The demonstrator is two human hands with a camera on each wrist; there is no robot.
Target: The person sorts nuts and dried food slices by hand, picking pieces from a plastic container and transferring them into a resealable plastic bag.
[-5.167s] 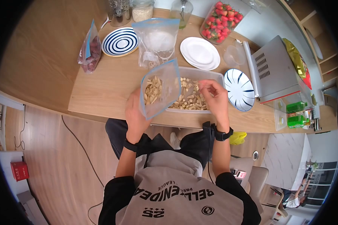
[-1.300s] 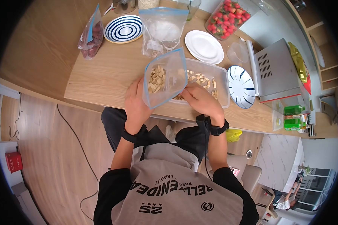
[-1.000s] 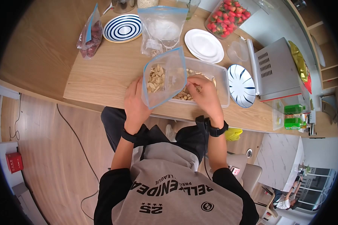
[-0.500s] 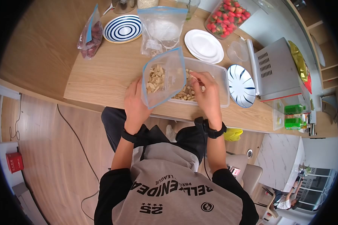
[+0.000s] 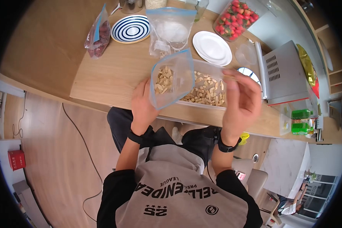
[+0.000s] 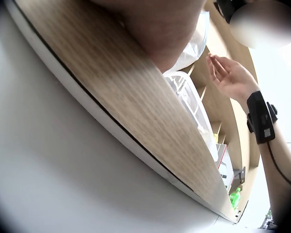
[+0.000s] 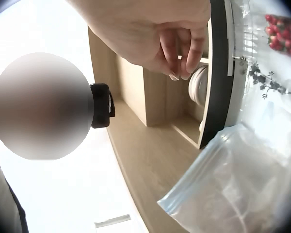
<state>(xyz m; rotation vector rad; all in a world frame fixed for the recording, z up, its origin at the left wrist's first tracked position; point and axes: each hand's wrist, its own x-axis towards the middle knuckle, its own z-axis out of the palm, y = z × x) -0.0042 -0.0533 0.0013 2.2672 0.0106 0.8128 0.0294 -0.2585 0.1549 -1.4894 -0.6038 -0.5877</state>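
In the head view, my left hand (image 5: 143, 102) grips an open zip bag (image 5: 180, 81) by its near left side, partly hidden behind the plastic. Pale dried slices (image 5: 164, 79) fill the lower part of the bag. Beside it lies a clear plastic tub (image 5: 205, 105), with more dried pieces (image 5: 205, 93) spread over its bottom. My right hand (image 5: 242, 100) is raised over the tub's right end, thumb and fingertips together on a small pale slice (image 5: 231, 77). The right wrist view shows the same right hand (image 7: 155, 39) with its fingertips drawn together.
Behind the tub stand another zip bag (image 5: 170, 34), a blue-ringed plate (image 5: 130, 29), white plates (image 5: 212, 48) and a box of strawberries (image 5: 236, 21). A bag of dark red contents (image 5: 98, 40) is at far left. A striped plate (image 5: 249, 73) lies right, partly behind my right hand.
My right hand has gone from among the pieces in the tub up and to the right, uncovering them. The left hand still holds the zip bag in about the same place.
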